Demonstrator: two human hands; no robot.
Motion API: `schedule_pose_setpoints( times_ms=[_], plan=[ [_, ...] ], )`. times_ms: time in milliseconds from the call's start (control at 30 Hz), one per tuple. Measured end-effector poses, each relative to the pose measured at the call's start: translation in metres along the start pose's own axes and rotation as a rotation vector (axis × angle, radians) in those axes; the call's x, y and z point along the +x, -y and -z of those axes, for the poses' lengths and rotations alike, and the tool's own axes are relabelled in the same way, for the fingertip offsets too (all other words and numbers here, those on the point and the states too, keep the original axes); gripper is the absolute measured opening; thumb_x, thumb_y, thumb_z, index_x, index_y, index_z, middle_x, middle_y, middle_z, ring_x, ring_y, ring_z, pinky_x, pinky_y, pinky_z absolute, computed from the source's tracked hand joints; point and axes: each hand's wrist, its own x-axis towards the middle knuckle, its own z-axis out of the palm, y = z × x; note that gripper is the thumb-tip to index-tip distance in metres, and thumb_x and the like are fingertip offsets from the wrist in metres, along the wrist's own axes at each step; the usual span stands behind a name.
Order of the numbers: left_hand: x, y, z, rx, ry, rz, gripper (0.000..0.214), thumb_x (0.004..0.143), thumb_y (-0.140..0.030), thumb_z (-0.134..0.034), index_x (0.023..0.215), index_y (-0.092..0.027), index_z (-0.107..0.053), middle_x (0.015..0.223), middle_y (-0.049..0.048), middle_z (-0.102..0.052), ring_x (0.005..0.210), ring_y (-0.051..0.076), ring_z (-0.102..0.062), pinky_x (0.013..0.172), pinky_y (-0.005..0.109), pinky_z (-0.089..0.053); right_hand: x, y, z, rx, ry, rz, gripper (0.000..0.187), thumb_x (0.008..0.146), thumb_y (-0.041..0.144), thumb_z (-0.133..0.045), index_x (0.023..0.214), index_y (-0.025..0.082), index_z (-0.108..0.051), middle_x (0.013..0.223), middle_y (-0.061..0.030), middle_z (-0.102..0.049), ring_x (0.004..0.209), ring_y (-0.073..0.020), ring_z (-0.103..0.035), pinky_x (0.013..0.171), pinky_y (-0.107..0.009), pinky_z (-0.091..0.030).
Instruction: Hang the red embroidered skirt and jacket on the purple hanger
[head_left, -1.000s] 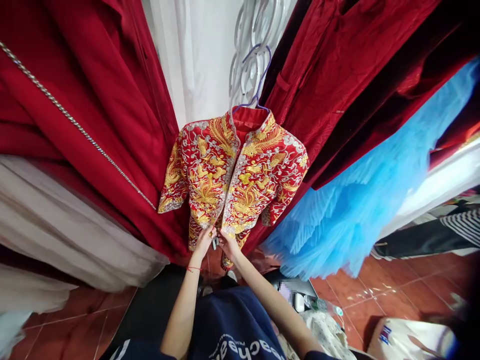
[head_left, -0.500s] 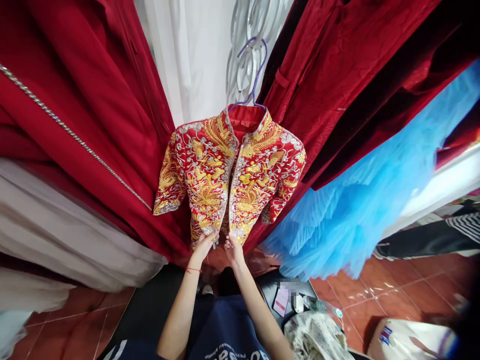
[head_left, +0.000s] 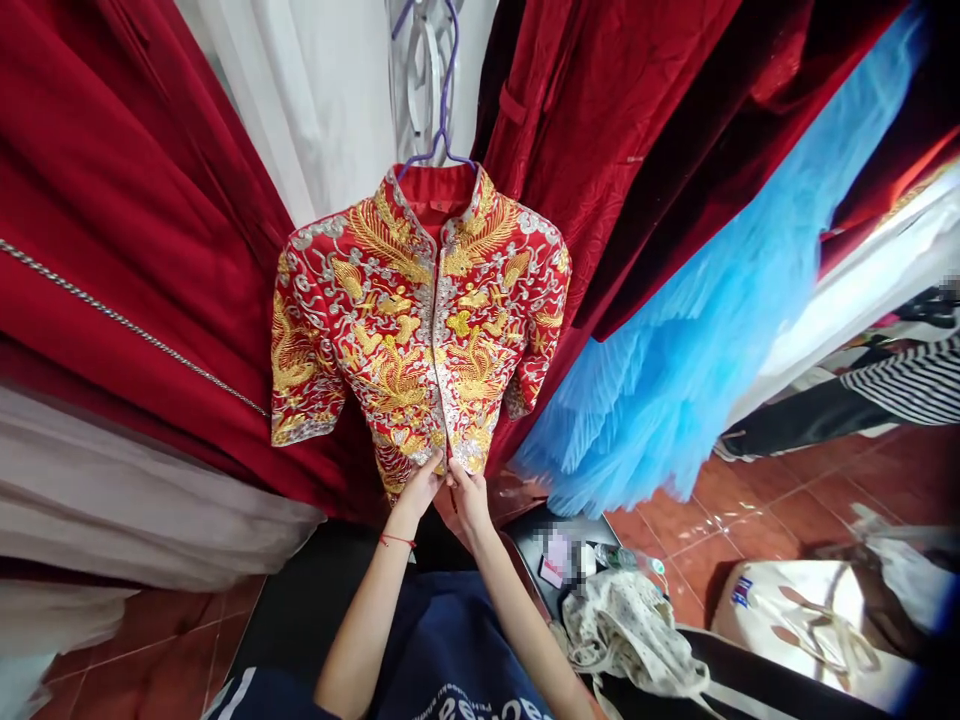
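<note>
A red jacket, embroidered with gold and silver thread, is hung upright in the middle, on a purple hanger, whose top is cut by the edge of the view. Its two front edges are brought close together, with only a narrow line between them. Near the hem, the left edge is pinched by the left hand, with the thumb laid upon the cloth, and the other edge is pinched likewise by the right hand. Both hands are kept narrow, almost touching each other. On the left wrist, a red string is worn.

Behind the jacket, white cloth can be seen. On the left, red cloth is crossed by a silver chain, and below it pale tulle is spread. On the right, a blue tulle skirt is hung beside dark red garments. Nearer the body, at right, a dotted cloth is left crumpled near a bottle. Farther right, a white bag is placed.
</note>
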Motion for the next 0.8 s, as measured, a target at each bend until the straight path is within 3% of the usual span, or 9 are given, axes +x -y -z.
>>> schedule_pose_setpoints(
  times_ms=[167, 367, 600, 800],
  plan=[
    [-0.005, -0.007, 0.001, 0.004, 0.040, -0.018, 0.035, 0.066, -0.037, -0.084, 0.084, -0.012, -0.066, 0.068, -0.0004, -0.064, 0.055, 0.009, -0.054, 0.054, 0.024, -0.043, -0.002, -0.007, -0.003, -0.045, 0.034, 0.016, 0.033, 0.067, 0.038, -0.081, 0.053, 0.018, -0.058, 0.052, 0.0024, -0.053, 0.052, -0.0095, -0.045, 0.058, -0.026, -0.039],
    [-0.012, -0.017, 0.002, 0.015, 0.021, -0.046, 0.035, 0.065, -0.038, -0.085, 0.081, -0.013, -0.066, 0.066, -0.0013, -0.064, 0.052, 0.009, -0.054, 0.053, 0.024, -0.044, -0.003, -0.014, -0.010, -0.079, 0.041, 0.035, 0.033, 0.067, 0.038, -0.081, 0.055, 0.019, -0.058, 0.053, 0.0027, -0.053, 0.052, -0.0099, -0.044, 0.056, -0.026, -0.037],
    [-0.008, -0.015, 0.006, 0.022, -0.065, -0.138, 0.037, 0.064, -0.027, -0.086, 0.097, -0.017, -0.071, 0.102, 0.0058, -0.074, 0.089, 0.017, -0.068, 0.080, 0.028, -0.052, -0.005, -0.008, -0.017, -0.133, -0.032, 0.108, 0.038, 0.065, 0.043, -0.082, 0.053, 0.019, -0.054, 0.050, 0.0037, -0.048, 0.050, -0.0095, -0.039, 0.052, -0.026, -0.034],
    [0.002, -0.014, 0.017, 0.119, -0.171, -0.171, 0.042, 0.061, -0.023, -0.086, 0.100, -0.018, -0.071, 0.109, 0.0076, -0.074, 0.103, 0.021, -0.067, 0.092, 0.031, -0.050, 0.000, -0.013, -0.025, -0.113, -0.091, 0.089, 0.043, 0.064, 0.044, -0.080, 0.051, 0.021, -0.047, 0.049, 0.0049, -0.042, 0.049, -0.0083, -0.033, 0.049, -0.025, -0.030]
  ],
)
